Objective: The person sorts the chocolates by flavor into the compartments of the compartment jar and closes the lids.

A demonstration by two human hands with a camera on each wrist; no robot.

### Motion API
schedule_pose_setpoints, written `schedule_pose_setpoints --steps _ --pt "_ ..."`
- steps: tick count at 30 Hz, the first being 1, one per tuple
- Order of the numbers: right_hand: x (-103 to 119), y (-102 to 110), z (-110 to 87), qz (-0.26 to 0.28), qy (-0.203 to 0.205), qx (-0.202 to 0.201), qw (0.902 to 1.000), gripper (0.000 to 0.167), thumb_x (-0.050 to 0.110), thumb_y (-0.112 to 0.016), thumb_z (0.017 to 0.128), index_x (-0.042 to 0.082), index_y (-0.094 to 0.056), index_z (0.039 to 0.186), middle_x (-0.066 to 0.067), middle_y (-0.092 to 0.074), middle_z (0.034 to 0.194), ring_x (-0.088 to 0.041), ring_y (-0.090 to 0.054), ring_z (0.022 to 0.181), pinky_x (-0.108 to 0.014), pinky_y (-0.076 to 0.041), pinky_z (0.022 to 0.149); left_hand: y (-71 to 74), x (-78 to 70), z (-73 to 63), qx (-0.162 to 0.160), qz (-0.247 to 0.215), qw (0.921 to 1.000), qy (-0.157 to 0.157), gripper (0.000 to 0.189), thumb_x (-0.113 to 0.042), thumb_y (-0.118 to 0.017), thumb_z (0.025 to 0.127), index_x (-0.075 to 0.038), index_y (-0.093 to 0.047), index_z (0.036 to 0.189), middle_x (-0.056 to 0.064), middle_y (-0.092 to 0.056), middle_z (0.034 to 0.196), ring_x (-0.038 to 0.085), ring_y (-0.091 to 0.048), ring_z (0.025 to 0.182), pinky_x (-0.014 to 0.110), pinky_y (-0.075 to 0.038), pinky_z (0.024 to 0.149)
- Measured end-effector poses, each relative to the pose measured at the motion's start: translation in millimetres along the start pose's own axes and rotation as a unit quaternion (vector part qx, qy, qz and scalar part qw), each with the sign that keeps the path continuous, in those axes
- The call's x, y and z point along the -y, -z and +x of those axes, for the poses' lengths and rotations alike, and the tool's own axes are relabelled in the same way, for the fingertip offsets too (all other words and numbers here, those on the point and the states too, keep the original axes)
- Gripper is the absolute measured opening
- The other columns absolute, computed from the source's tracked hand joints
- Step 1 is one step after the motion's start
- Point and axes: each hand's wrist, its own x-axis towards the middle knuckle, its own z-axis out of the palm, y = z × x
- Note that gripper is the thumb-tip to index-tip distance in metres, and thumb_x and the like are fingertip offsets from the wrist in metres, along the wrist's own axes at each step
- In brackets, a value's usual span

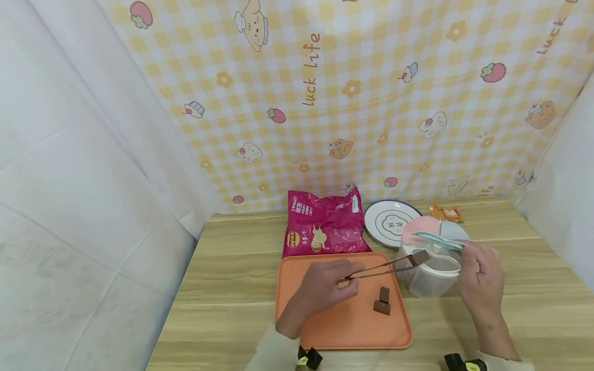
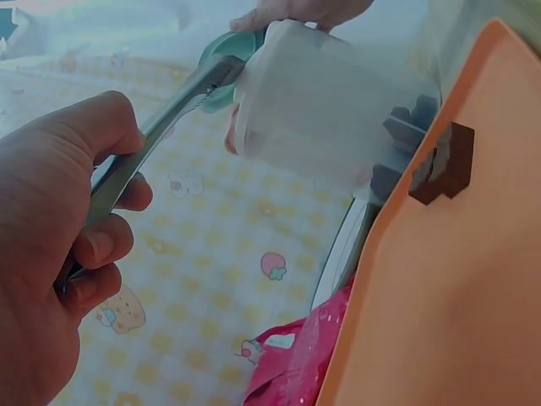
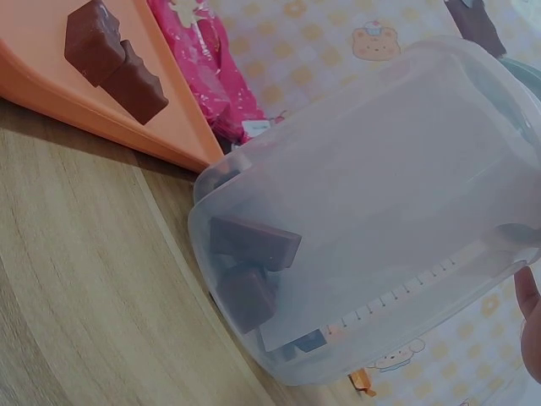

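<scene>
My left hand (image 1: 327,286) grips metal tongs (image 2: 165,123), which reach rightward past the tray's edge. Between their tips is a brown chocolate piece (image 1: 420,257), over the opening of a clear plastic container (image 1: 429,283). Raised above that opening is a teal flap lid (image 1: 438,240), its edge held by my right hand (image 1: 482,275). Dark chocolate pieces (image 3: 254,243) lie at the container's bottom in the right wrist view. On the orange tray (image 1: 334,330), two more chocolate pieces (image 1: 383,301) touch each other.
Behind the tray lies a magenta snack bag (image 1: 325,221). A white plate (image 1: 382,219) with a dark rim sits beside it, partly behind the container. Orange wrapped packets (image 1: 447,213) are at the back right. A checked cloth (image 1: 278,93) hangs behind the wooden table (image 1: 223,309).
</scene>
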Motion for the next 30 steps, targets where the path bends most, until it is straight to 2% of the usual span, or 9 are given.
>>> schedule_pose_setpoints --steps 7,13,19,26,30 --pt "-0.1 -1.0 0.2 0.005 0.009 -0.005 0.9999 0.042 0.019 -0.050 0.110 -0.013 -0.071 0.094 0.033 -0.061 0.106 0.008 -0.051 0.103 -0.020 -0.026 0.090 -8.1 -5.1 16.9 0.004 0.015 0.9998 -0.014 0.029 -0.008 -0.072 0.087 -0.015 -0.077 0.114 -0.008 -0.062 0.075 -0.002 -0.048 0.064 0.004 -0.034 0.060" --pt "-0.5 -1.7 0.1 0.011 0.019 -0.009 0.9997 0.040 0.018 -0.051 0.110 -0.013 -0.070 0.093 0.032 -0.061 0.106 0.007 -0.051 0.102 -0.020 -0.027 0.090 -15.1 -7.2 26.5 0.015 0.021 0.9994 -0.022 0.032 -0.007 -0.071 0.085 -0.017 -0.077 0.114 -0.011 -0.059 0.074 -0.003 -0.044 0.063 0.005 -0.027 0.055" --pt "-0.7 -1.7 -0.3 0.003 0.019 -0.005 0.9998 0.039 0.017 -0.050 0.110 -0.013 -0.071 0.095 0.033 -0.060 0.106 0.008 -0.050 0.103 -0.019 -0.027 0.090 -19.4 -8.6 28.0 0.027 0.011 0.9994 -0.016 0.031 -0.007 -0.072 0.085 -0.016 -0.079 0.114 -0.010 -0.060 0.073 -0.003 -0.045 0.063 0.005 -0.026 0.055" --pt "2.7 -1.7 0.1 0.004 0.016 -0.005 0.9999 0.039 0.016 -0.050 0.110 -0.013 -0.070 0.095 0.033 -0.060 0.105 0.008 -0.049 0.102 -0.019 -0.026 0.089 -17.8 -10.2 29.3 0.036 -0.004 0.9993 0.000 0.030 -0.008 -0.072 0.086 -0.015 -0.078 0.115 -0.009 -0.065 0.077 0.001 -0.054 0.065 0.005 -0.028 0.056" --pt "4.2 -1.8 0.5 0.001 0.020 -0.006 0.9998 0.039 0.015 -0.049 0.110 -0.013 -0.070 0.094 0.034 -0.059 0.105 0.008 -0.049 0.103 -0.019 -0.027 0.090 -17.4 -10.4 29.8 0.040 -0.003 0.9992 0.001 0.028 -0.008 -0.072 0.087 -0.015 -0.079 0.113 -0.010 -0.062 0.075 0.001 -0.050 0.063 0.005 -0.027 0.054"
